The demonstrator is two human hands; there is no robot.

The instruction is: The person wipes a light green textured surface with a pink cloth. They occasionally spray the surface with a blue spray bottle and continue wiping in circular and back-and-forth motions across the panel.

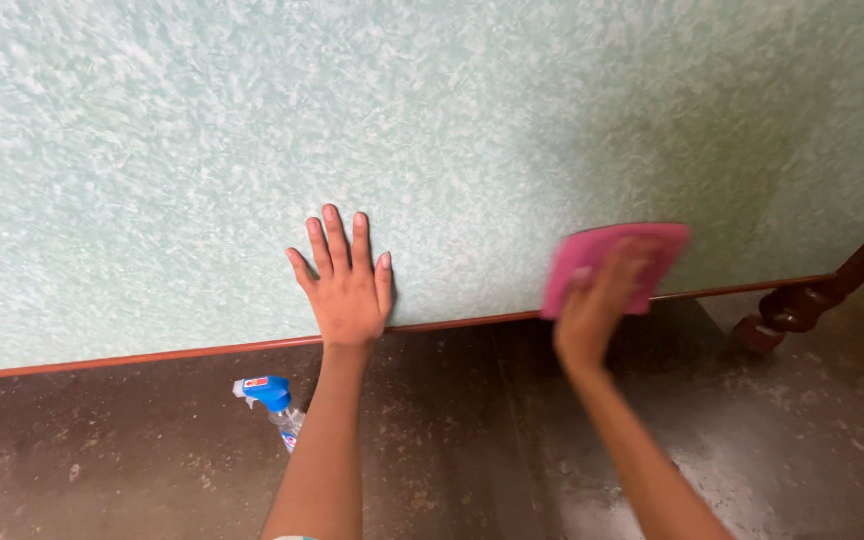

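Now, hands: two, both up on the pale green textured wall (432, 120).
Left hand (347, 285): flat on the wall, fingers spread, grip open, holding nothing.
Right hand (592, 310): grip closed on one pink cloth (617, 260), pressed to the wall just above the wooden strip (152, 355).
Bottles: one spray bottle (274, 405), blue trigger top, clear body, on the dark floor (102, 450) beside the left forearm; contents too hidden to tell.
Furniture: one dark turned wooden leg (802, 305), far right.

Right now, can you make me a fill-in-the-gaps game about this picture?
1. The right hand presses a ____ square cloth on the textured pale green wall.
2. The left hand lies ____ on the wall, fingers spread.
3. The clear spray bottle with a blue trigger stands on the ____.

Missing words: pink; flat; floor
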